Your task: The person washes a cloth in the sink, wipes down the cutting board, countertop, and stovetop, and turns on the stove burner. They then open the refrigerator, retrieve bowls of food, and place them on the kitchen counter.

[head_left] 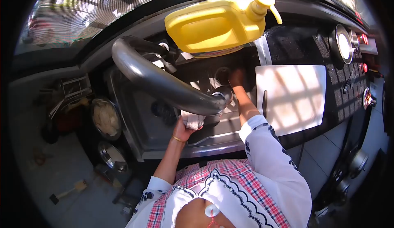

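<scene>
My left hand (pixel 183 131) is closed around a whitish, crumpled thing that looks like a cloth (pixel 193 120), over the near side of the dark sink (pixel 158 137). The large dark faucet (pixel 164 80) arches above it and its end hides part of the space between my hands. Deeper in the sink, my right hand (pixel 236 78) is in shadow beside a dark round thing (pixel 223 76), perhaps a cup or the drain. Whether its fingers touch or grip that round thing cannot be made out.
Behind the sink lies a big yellow pump bottle (pixel 213 25). A white cutting board (pixel 290 99) rests on the black counter at right, with a steel pan (pixel 341 44) farther off. At left are a bowl with pale contents (pixel 105 119) and a steel bowl (pixel 113 156).
</scene>
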A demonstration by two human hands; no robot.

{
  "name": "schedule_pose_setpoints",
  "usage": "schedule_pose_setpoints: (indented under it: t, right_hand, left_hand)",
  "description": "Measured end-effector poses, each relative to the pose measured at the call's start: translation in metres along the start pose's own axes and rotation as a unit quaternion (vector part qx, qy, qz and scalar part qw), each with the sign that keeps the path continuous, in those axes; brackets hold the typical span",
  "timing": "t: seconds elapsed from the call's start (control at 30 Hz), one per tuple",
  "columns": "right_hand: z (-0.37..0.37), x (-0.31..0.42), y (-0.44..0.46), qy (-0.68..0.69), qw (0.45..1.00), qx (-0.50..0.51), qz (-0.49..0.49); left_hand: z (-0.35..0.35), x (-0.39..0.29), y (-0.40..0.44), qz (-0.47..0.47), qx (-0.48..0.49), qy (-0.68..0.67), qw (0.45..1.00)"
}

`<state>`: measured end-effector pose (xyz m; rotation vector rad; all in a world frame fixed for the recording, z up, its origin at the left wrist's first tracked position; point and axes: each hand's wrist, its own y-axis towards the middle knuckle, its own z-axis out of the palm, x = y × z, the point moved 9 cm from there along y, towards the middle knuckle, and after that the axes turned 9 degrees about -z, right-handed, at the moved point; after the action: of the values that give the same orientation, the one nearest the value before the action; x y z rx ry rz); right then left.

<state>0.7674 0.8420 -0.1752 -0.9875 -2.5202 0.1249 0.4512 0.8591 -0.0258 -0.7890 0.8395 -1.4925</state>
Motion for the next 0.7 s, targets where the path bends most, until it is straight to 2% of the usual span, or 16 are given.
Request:
schedule_pose_setpoints:
  t: [0.03,0.07,0.13,0.17,0.2,0.23,0.27,0.33,0.37,0.47,0.5,0.57,0.6,0.63,0.7]
  right_hand:
    - [-0.027,0.022,-0.014,0.078,0.995,0.037,0.047]
    - [-0.029,0.032,-0.029,0.078,0.995,0.042,0.049]
    - [-0.024,0.051,-0.058,0.317,0.948,0.018,0.02]
    - [0.027,0.037,-0.077,0.356,0.933,-0.005,-0.047]
    - [0.065,0.045,-0.098,0.455,0.877,0.093,-0.124]
    - [0.051,0.068,-0.121,0.354,0.9,0.227,-0.11]
    - [0.028,0.093,-0.15,0.244,0.898,0.353,-0.095]
    - [0.104,0.09,-0.202,0.078,0.857,0.502,-0.091]
    - [0.102,0.09,-0.198,0.077,0.858,0.5,-0.093]
    - [0.071,0.087,-0.17,0.161,0.902,0.393,-0.075]
    - [0.092,0.083,-0.148,0.148,0.923,0.254,-0.248]
    - [0.057,0.069,-0.117,0.337,0.894,0.258,-0.141]
    - [0.041,0.067,-0.107,0.39,0.876,0.269,-0.095]
    - [0.033,0.062,-0.103,0.432,0.856,0.28,-0.054]
    - [0.033,0.065,-0.107,0.411,0.863,0.292,-0.025]
  left_hand:
    - [0.002,-0.001,-0.001,0.005,0.002,-0.01,1.0]
    - [0.004,-0.001,-0.002,0.009,0.005,-0.02,1.0]
    - [0.005,-0.001,0.0,0.01,0.011,-0.036,0.999]
    - [0.007,-0.002,0.0,0.018,0.018,-0.028,0.999]
    - [0.01,-0.003,0.0,0.027,0.027,-0.019,0.999]
    - [0.016,-0.005,-0.002,0.031,0.04,-0.02,0.999]
    - [0.014,-0.003,-0.002,0.03,0.039,-0.02,0.999]
    - [0.006,-0.003,0.002,0.027,0.017,-0.04,0.999]
    - [0.003,-0.003,0.003,0.03,0.005,-0.036,0.999]
    - [0.007,-0.006,0.002,0.034,0.016,-0.033,0.999]
    - [0.007,-0.005,0.001,0.034,0.015,-0.032,0.999]
    - [0.011,-0.005,0.001,0.034,0.039,-0.046,0.998]
    - [0.015,-0.005,0.0,0.034,0.04,-0.045,0.998]
    - [0.017,-0.003,-0.001,0.035,0.028,-0.051,0.998]
    - [0.018,-0.002,0.001,0.04,0.012,-0.062,0.997]
